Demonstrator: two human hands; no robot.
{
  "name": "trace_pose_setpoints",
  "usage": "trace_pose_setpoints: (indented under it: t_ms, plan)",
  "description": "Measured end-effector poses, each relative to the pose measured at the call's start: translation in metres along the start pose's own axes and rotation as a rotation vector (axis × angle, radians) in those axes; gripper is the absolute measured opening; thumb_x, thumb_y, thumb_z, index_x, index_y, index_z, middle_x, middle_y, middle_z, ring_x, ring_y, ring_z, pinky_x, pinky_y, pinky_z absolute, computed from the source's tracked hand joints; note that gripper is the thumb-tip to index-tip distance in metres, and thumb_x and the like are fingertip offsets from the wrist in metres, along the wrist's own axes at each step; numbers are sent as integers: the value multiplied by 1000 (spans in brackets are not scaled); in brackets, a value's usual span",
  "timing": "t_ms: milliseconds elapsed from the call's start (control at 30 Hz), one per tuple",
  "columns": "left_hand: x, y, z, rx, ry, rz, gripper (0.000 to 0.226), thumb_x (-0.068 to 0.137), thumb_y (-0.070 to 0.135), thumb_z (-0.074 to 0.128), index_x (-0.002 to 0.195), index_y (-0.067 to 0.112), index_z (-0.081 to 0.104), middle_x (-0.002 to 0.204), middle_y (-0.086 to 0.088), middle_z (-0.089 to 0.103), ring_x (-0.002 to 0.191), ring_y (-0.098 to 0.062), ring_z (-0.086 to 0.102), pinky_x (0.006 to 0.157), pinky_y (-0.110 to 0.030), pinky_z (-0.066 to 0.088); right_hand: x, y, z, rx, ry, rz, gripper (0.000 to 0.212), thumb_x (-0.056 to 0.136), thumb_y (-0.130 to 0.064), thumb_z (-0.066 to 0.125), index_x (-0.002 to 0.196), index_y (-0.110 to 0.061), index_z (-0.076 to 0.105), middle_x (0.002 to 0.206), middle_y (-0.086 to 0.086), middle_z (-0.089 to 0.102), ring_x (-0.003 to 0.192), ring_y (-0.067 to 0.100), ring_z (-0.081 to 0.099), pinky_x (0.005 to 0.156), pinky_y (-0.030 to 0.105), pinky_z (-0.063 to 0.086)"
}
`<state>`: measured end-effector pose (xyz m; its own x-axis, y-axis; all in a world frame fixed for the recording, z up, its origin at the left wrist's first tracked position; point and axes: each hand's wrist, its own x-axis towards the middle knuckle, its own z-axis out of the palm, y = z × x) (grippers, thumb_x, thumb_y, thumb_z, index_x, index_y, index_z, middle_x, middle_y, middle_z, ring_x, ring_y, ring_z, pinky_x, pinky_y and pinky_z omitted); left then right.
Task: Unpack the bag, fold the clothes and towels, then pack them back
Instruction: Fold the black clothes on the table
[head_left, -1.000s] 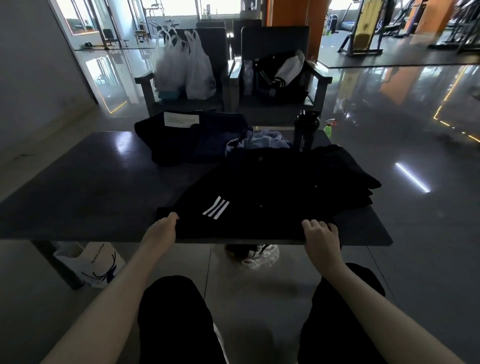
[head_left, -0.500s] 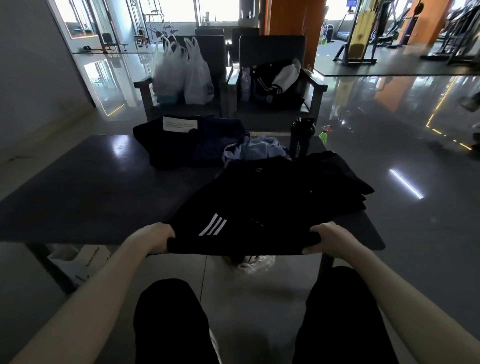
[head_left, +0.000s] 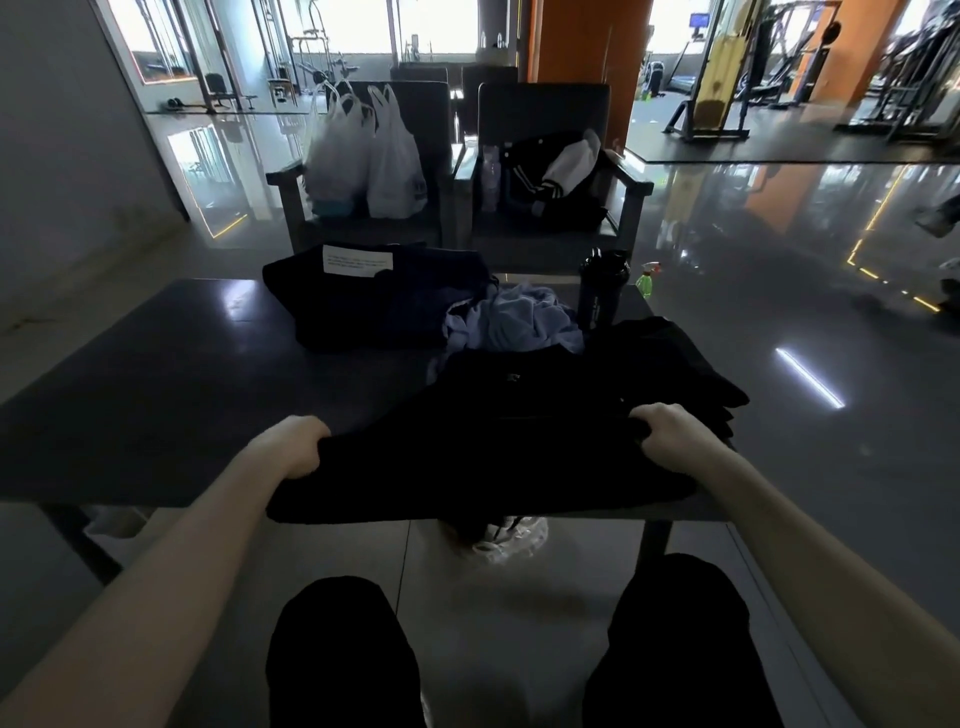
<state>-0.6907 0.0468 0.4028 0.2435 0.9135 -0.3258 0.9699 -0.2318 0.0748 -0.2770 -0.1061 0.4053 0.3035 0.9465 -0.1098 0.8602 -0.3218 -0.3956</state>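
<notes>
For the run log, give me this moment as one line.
left hand grips garment | right hand grips garment | table near edge

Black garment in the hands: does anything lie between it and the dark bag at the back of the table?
Yes. A crumpled light-blue cloth lies on the table between the black garment and the dark bag, by the bag's right end. The black bottle stands further right, off that path.

Left hand (head_left: 291, 444) and right hand (head_left: 670, 434) bare. Left forearm (head_left: 156, 571) and right forearm (head_left: 810, 545) uncovered to frame edge, 7 and 5 o'clock. Left leg (head_left: 343, 654), right leg (head_left: 680, 644): plain matte black fabric.
</notes>
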Motion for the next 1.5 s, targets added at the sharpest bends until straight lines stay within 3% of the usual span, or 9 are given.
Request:
trace_pose_setpoints:
  t_ms: [133, 333, 533, 833, 967, 1100, 1267, 1400, 1500]
  plan:
    - [16, -3, -5, -141, 268, -63, 10, 90, 15, 53, 91, 21, 61, 96, -3, 59, 84, -21, 58, 75, -39, 52, 18, -13, 7, -2, 241, 16, 35, 81, -1, 46, 110, -14, 62, 83, 3, 58, 73, 22, 55, 59, 30, 42]
    - [52, 7, -11, -263, 461, -150, 10, 92, 15, 52, 96, 14, 61, 86, -6, 58, 79, -27, 57, 66, -36, 46, 60, -22, 9, -25, 419, 103, 29, 85, -2, 45, 106, -14, 62, 72, 1, 56, 63, 20, 51, 49, 25, 31]
    - [101, 23, -14, -267, 504, -160, 11, 93, 14, 49, 96, 14, 60, 85, -6, 60, 76, -26, 56, 62, -35, 44, 112, -16, 14, -56, 481, 163, 36, 86, 0, 45, 117, -12, 59, 78, 7, 62, 62, 21, 47, 53, 28, 32]
    - [166, 35, 0, -289, 525, -185, 11, 92, 17, 53, 96, 10, 60, 81, -6, 59, 73, -27, 55, 60, -34, 42, 163, -4, 29, -120, 547, 181, 25, 88, -2, 47, 109, -9, 60, 92, 14, 67, 82, 35, 62, 59, 30, 35]
    - [170, 46, 9, -269, 518, -199, 28, 94, 17, 51, 121, 8, 55, 108, -13, 62, 97, -31, 58, 82, -44, 48, 169, -4, 36, -232, 534, 154, 21, 88, -1, 49, 107, -7, 59, 97, 14, 65, 90, 34, 60, 62, 33, 39]
    - [151, 72, 30, -212, 571, -32, 51, 96, 27, 50, 143, 12, 37, 148, -7, 36, 136, -27, 32, 109, -49, 25, 159, -13, 49, -351, 586, -27, 28, 82, -7, 61, 110, -6, 60, 114, 15, 59, 105, 34, 54, 83, 43, 42]
    - [124, 107, 75, -226, 333, 205, 55, 100, 46, 29, 151, 26, 21, 160, 9, 11, 147, -13, 6, 117, -44, 3, 122, -36, 90, -311, 360, -316, 37, 84, -23, 64, 119, -12, 61, 126, 9, 59, 118, 28, 53, 96, 43, 40]
    - [112, 100, 107, -113, 182, 151, 61, 98, 55, 19, 152, 29, 9, 161, 9, 0, 147, -14, -2, 118, -43, -2, 97, -27, 125, -319, -41, -189, 55, 99, -47, 32, 149, -28, 21, 159, -6, 13, 146, 18, 10, 116, 45, 11]
    - [108, 92, 113, -92, 201, 135, 62, 98, 56, 19, 152, 29, 7, 161, 9, -1, 147, -14, -3, 118, -43, -1, 90, -24, 134, -301, -100, -136, 57, 99, -52, 23, 151, -33, 10, 160, -10, -3, 147, 18, -1, 117, 49, 2]
